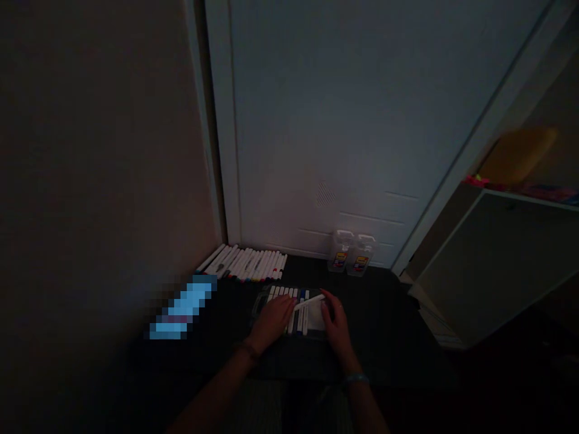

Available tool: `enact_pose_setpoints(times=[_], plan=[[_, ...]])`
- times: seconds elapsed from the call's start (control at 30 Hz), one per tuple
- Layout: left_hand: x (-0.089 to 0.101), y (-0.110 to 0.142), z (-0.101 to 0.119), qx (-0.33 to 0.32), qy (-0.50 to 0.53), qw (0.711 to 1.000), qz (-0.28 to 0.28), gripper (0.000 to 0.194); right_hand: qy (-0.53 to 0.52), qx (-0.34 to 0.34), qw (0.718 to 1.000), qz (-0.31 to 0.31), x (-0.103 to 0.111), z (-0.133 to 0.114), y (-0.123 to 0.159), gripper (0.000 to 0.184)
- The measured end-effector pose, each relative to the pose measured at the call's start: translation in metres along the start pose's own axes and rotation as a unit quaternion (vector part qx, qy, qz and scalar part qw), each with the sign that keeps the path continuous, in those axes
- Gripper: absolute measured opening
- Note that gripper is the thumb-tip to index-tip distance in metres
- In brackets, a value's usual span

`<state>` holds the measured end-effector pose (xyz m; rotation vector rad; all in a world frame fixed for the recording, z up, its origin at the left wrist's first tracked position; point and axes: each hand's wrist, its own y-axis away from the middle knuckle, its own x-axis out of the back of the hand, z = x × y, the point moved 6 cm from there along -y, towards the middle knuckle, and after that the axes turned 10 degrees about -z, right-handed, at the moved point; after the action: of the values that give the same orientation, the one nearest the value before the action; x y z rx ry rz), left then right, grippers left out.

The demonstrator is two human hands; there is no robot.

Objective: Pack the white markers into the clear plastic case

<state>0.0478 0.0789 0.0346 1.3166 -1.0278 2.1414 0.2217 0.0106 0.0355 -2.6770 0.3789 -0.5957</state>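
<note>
A white marker [310, 302] lies slantwise between my two hands, above an open clear plastic case [257, 304]. My right hand [333, 316] pinches its right end between thumb and fingers. My left hand [275, 316] has its closed fingertips at the marker's left end, where a small purple tip shows. Several white markers [283, 292] stand side by side in the case, partly hidden under my left hand. A marker with a blue cap end [303, 294] is among them. On the right, a pale part of the case shows beside my right hand.
Many white markers with coloured caps [251, 263] lie in a row at the back left of the dark table [384, 325]. Two clear plastic containers with labels [351, 253] stand by the white door [325, 120]. A blurred-out bright blue rectangle [183, 308] lies at the left.
</note>
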Motion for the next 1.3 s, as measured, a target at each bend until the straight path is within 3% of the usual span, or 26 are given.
enact_pose_setpoints(times=[0.2, 0.4, 0.67, 0.87, 1.3], plan=[[0.008, -0.005, -0.004, 0.031, 0.069, 0.997, 0.015, 0.031, -0.082, -0.064, 0.995, 0.003, 0.000, 0.008, 0.001, 0.029], [0.022, 0.001, -0.005, 0.063, 0.085, 0.994, 0.039, 0.032, -0.064, -0.054, 0.996, -0.016, 0.000, -0.003, 0.003, 0.026], [0.025, 0.004, -0.010, 0.090, 0.145, 0.984, 0.059, 0.029, -0.056, -0.044, 0.997, -0.034, 0.001, -0.011, 0.004, 0.022], [0.026, 0.002, -0.018, 0.128, 0.258, 0.956, 0.052, 0.037, -0.075, -0.031, 0.996, -0.045, -0.001, -0.017, 0.006, 0.022], [0.027, 0.002, -0.010, 0.089, 0.276, 0.957, 0.029, 0.025, -0.092, -0.084, 0.992, 0.009, 0.009, -0.006, 0.007, 0.027]])
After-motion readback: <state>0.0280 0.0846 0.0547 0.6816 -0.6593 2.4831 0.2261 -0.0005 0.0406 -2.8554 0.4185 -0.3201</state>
